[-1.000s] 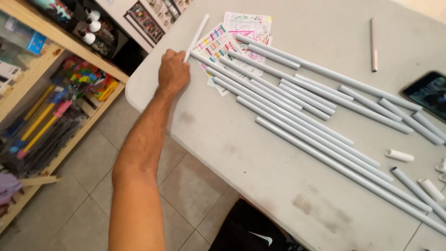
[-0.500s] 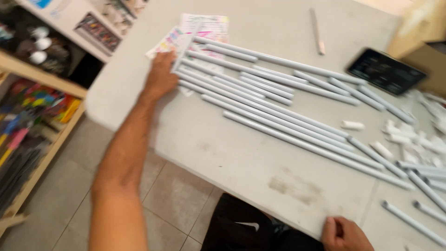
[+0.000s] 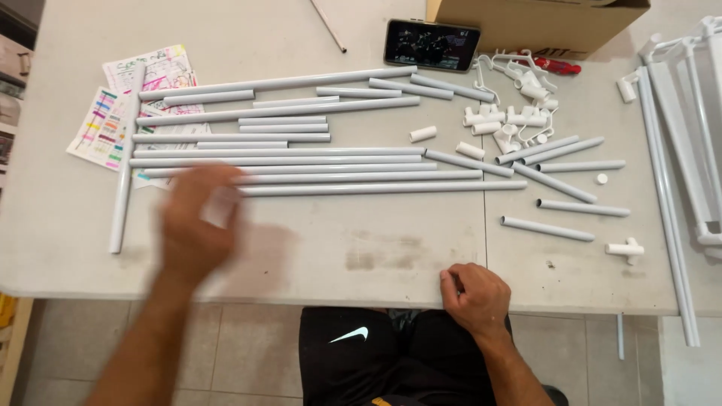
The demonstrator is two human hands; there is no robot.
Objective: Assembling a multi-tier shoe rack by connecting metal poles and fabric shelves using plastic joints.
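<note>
Many grey-white plastic pipes [image 3: 316,162] of different lengths lie in rows across the white table [image 3: 361,248]. One long pipe [image 3: 124,162] lies crosswise at their left ends. My left hand [image 3: 197,225] hovers, blurred by motion, over the table's front left, just below the lowest pipes, and holds nothing. With fingers curled and nothing in it, my right hand [image 3: 474,295] rests on the table's front edge. Small white pipe connectors [image 3: 511,120] are heaped to the right of the rows.
Coloured printed sheets [image 3: 113,113] lie under the pipes' left ends. A phone [image 3: 432,45] and a cardboard box [image 3: 541,22] stand at the back. A part-built pipe frame [image 3: 677,150] lies at the right. Short pipes [image 3: 579,207] are scattered nearby. Tiled floor shows below.
The view has swung right to face the table squarely. My left hand has let go of the pipe at the far left and pulled back toward the front edge. My right hand came into view.
</note>
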